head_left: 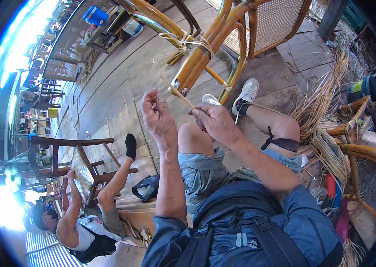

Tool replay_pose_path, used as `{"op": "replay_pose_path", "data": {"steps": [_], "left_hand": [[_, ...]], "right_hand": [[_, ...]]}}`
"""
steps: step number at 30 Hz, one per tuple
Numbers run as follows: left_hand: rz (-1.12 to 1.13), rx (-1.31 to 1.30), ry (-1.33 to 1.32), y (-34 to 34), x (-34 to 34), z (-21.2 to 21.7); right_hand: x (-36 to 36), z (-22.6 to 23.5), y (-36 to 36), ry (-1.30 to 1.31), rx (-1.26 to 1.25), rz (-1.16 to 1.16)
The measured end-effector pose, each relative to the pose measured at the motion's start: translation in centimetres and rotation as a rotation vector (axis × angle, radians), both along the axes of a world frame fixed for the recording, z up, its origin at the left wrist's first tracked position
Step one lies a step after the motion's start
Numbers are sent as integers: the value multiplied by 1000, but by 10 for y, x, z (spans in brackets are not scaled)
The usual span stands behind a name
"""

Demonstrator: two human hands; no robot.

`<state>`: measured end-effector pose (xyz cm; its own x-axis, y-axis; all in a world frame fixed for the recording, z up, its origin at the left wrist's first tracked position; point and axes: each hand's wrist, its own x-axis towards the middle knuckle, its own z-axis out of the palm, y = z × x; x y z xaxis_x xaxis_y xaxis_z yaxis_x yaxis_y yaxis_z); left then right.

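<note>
Tan cane strip [181, 96], pinched at one end in the right hand [214, 122]'s grip, points toward eleven o'clock, apparently leaving its length free; left hand [158, 116], at nine o'clock, curls, its hold unclear. Strands [202, 43] at twelve o'clock seemingly bind the frame [196, 66].

We wear a dark blue shirt [306, 218], dark straps [281, 240], grey-blue shorts [203, 178], a black leg band [285, 144] and white shoes [250, 90].
</note>
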<state>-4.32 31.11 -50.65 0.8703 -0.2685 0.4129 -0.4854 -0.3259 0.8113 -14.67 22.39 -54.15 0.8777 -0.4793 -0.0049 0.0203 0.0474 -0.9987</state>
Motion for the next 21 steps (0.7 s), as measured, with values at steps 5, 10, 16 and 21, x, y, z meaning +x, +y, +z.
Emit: {"op": "replay_pose_path", "data": {"steps": [5, 10, 16, 21], "left_hand": [[-76, 141, -368, 2, 4, -6], [-133, 292, -471, 0, 7, -11], [-113, 346, -444, -2, 13, -15], [-115, 378, -491, -3, 16, -17]], "right_hand": [[13, -8, -7, 73, 130, 71], [19, -5, -11, 77, 196, 118], [24, 0, -16, 31, 126, 119], [23, -4, -17, 40, 143, 106]]}}
